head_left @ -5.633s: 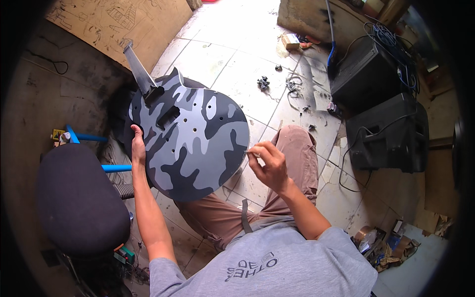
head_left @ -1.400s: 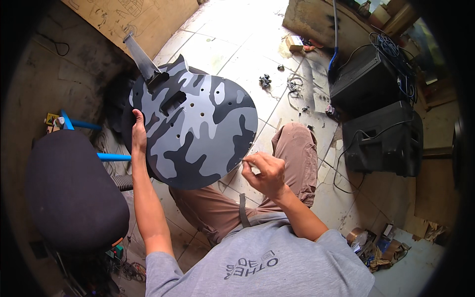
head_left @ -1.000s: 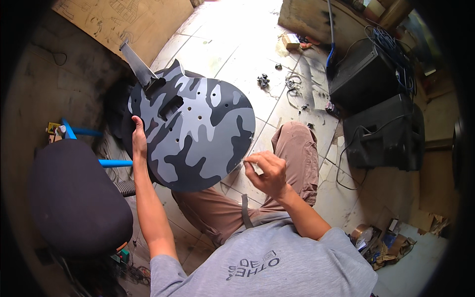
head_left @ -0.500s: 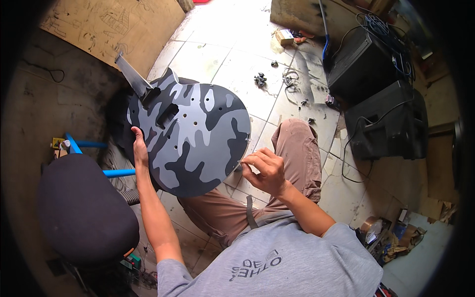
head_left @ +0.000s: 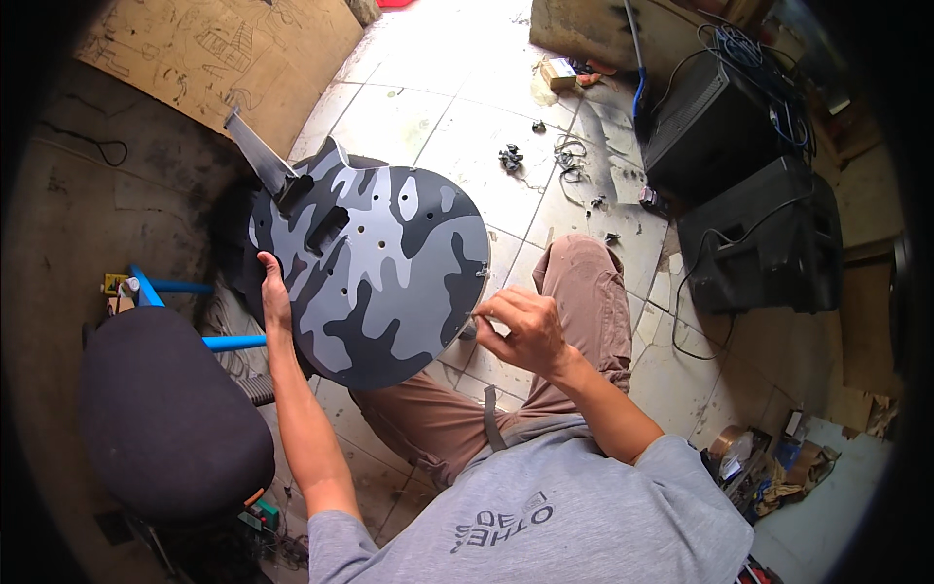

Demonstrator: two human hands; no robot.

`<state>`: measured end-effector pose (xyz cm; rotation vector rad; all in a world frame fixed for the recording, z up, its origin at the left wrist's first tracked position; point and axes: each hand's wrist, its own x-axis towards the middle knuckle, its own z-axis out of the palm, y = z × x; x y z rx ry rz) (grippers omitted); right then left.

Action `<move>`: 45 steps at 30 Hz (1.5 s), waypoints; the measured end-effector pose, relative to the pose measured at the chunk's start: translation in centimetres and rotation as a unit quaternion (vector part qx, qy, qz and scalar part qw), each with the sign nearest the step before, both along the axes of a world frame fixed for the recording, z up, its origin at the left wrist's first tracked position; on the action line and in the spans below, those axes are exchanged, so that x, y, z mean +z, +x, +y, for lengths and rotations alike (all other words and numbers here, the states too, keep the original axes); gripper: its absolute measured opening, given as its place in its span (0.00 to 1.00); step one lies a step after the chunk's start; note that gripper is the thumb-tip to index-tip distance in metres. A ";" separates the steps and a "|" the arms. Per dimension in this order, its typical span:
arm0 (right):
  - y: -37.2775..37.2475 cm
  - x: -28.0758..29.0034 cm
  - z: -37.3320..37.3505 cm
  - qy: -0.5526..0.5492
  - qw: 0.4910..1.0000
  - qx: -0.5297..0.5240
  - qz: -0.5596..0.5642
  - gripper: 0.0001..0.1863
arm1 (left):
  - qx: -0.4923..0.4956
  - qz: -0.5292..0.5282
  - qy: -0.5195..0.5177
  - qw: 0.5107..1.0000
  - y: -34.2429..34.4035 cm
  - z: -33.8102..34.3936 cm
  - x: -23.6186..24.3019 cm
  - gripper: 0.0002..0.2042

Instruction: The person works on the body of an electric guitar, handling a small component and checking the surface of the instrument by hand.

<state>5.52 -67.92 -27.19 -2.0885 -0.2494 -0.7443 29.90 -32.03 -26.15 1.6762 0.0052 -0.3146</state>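
Observation:
An electric guitar body (head_left: 413,307) in grey and black camouflage leans tilted above my legs, with cut-outs and several small holes in its face. A bare, flat neck piece (head_left: 255,151) sticks out at its upper left. My left hand (head_left: 276,292) grips the body's left edge, thumb on the face and fingers hidden behind. Beside the lower right edge, my right hand (head_left: 520,329) is closed in a pinch. Whatever its fingertips hold is too small to make out. A small metal fitting (head_left: 482,273) sits on the rim just above that hand.
A dark padded seat (head_left: 175,414) stands at the left, near blue metal bars (head_left: 233,342). Black speaker boxes (head_left: 764,238) with coiled cables (head_left: 769,73) stand at the right. Small black parts (head_left: 511,159) and a little box (head_left: 558,74) lie on the tiles. A drawn-on board (head_left: 219,58) leans at upper left.
The guitar body has shifted very slightly left. My right hand stays pinched at the lower right edge, its fingertips moved a little upward. My left hand keeps its grip.

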 end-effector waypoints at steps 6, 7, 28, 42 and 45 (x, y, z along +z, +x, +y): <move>2.5 0.3 -2.9 0.004 0.994 -0.109 0.022 0.03 | 0.015 0.021 0.006 1.000 -0.2 -0.4 0.5 0.46; 2.6 0.4 -3.0 0.012 0.993 -0.112 0.025 0.03 | 0.010 0.016 -0.006 1.000 0.0 -0.2 0.2 0.46; -1.7 0.3 4.2 -0.015 0.992 -0.112 0.047 0.04 | 0.071 -0.059 0.210 0.973 1.1 1.3 -2.2 0.58; -1.3 -0.1 4.4 -0.030 0.995 -0.095 0.025 0.04 | 0.044 -0.007 0.160 0.986 0.8 1.5 -1.5 0.56; -0.9 -0.1 3.7 -0.018 0.993 -0.112 0.016 0.04 | 0.013 0.012 0.102 0.995 0.3 1.3 -0.8 0.54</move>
